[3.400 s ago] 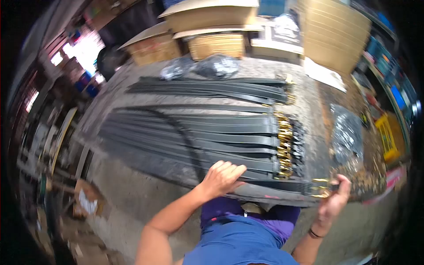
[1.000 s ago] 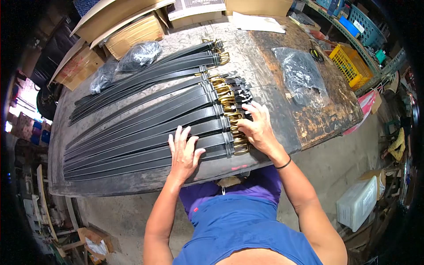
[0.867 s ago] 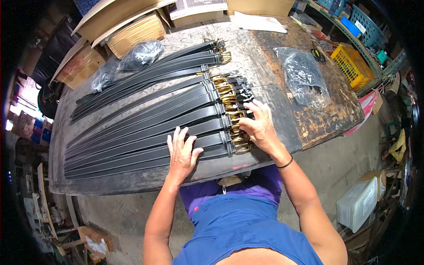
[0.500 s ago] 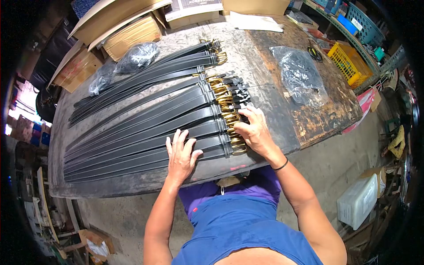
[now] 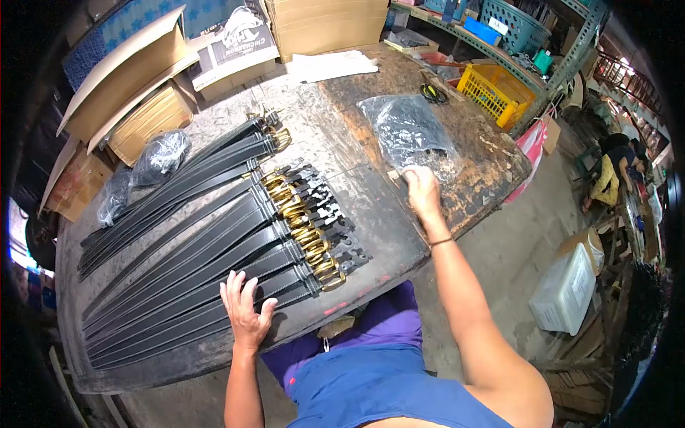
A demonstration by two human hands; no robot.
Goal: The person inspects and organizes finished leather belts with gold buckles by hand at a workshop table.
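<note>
Many black belts (image 5: 214, 267) with pale stitching lie side by side in a fan on the table. Gold buckles (image 5: 307, 239) line their right ends, with small black-and-silver pieces (image 5: 325, 207) beside them. My left hand (image 5: 246, 310) rests open, fingers spread, over the nearest belts. A clear plastic bag (image 5: 407, 128) with dark contents lies to the right. At its near edge is my right hand (image 5: 424, 192), fingers drawn together; what they pinch, if anything, is hidden.
A second bunch of belts (image 5: 207, 167) lies farther back, beside plastic-wrapped bundles (image 5: 160, 155). Cardboard boxes (image 5: 146, 121), white paper (image 5: 332, 66) and scissors (image 5: 432, 93) are around the table. A yellow crate (image 5: 492, 93) stands beyond its far right; another person (image 5: 617, 167) is at right.
My right hand has left the buckles and moved right to the plastic bag. My left hand stays over the near belts. The view has turned to the right.
</note>
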